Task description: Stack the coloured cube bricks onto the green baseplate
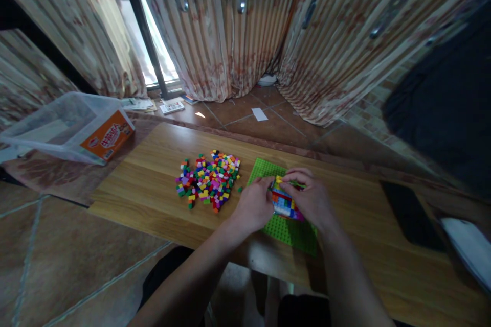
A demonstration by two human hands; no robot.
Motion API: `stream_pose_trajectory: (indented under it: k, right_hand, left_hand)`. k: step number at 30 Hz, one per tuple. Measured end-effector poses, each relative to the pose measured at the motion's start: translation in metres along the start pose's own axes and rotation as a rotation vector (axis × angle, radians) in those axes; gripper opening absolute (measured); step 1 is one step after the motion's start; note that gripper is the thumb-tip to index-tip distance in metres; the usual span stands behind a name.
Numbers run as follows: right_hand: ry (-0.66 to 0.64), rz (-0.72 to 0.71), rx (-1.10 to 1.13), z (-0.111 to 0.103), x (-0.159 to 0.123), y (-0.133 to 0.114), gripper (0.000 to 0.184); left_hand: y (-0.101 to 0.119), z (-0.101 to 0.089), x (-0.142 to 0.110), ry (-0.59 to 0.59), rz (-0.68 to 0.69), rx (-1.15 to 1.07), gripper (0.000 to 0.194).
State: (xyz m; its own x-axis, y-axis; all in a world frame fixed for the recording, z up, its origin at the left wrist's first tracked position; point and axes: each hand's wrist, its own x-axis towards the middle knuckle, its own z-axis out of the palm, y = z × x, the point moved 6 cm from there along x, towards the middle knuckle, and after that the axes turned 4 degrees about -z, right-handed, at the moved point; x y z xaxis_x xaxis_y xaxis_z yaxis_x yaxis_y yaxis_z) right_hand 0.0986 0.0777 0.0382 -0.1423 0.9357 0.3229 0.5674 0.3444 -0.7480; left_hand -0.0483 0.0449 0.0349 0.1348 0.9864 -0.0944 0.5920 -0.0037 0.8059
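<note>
On the wooden bench lies a green baseplate (290,237) with a small multicoloured brick build (284,204) standing on it. My left hand (256,205) is against the build's left side, its fingers bent in and their tips partly hidden. From the right, my right hand (308,195) reaches over the build with thumb and fingers pinched near a yellow brick (278,179) at its top far edge. Whether that yellow piece is gripped or only pressed I cannot make out. To the left of the baseplate spreads a pile of small coloured bricks (210,179).
A clear plastic bin (69,127) with an orange label sits beyond the bench's left end. Toward the right lies a dark flat object (412,214), with a pale rounded thing (468,245) beside it. Striped curtains (230,36) hang behind, and a white paper (260,114) rests on the floor.
</note>
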Motion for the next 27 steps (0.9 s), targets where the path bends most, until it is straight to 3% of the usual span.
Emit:
stream_pose_trajectory:
  k: [7,13,17,27]
  right_hand:
    - [-0.001,0.163,0.106,0.005,0.0,0.01,0.019]
    - [-0.03,0.362,0.344,0.013,-0.001,0.023,0.037]
    - [-0.078,0.455,0.46,0.019,-0.002,0.026,0.036]
    - [-0.077,0.496,0.492,0.019,0.001,0.022,0.031]
  left_hand:
    - [0.002,0.004,-0.002,-0.008,0.007,0.025,0.044]
    - [0.002,0.006,-0.004,0.004,0.037,0.099,0.047]
    - [0.001,0.009,-0.005,0.014,0.055,0.135,0.044]
    - [0.004,0.009,-0.004,0.031,0.076,0.178,0.038]
